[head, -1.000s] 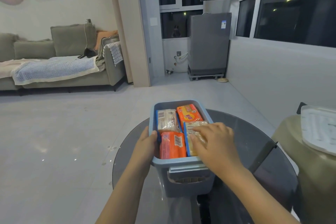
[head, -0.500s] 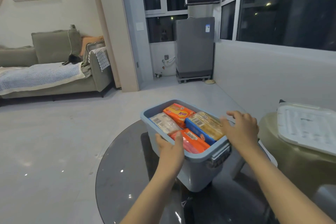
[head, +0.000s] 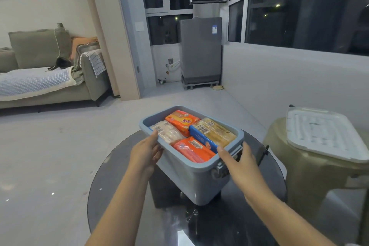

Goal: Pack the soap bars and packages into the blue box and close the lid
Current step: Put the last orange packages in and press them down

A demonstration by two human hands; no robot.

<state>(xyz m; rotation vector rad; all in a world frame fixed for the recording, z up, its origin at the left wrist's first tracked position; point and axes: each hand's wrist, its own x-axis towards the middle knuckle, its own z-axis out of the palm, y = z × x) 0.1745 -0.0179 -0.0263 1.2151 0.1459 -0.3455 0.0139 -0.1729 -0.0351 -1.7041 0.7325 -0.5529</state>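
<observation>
Soap packs (head: pixel 192 134) fill the blue box (head: pixel 199 181); its top stands uncovered.

A: Anything legible?

B: Little. The far orange package (head: pixel 182 120), well beyond both hands' grip on the box, carries yellow characters too blurred to read.

A: Codes?

B: Barcodes on the pale package (head: pixel 167 132) by the left thumb and on the yellow package (head: pixel 214 132) beyond the right hand; digits unreadable. Blue sticker on the grey appliance (head: pixel 201 50), illegible.
</observation>
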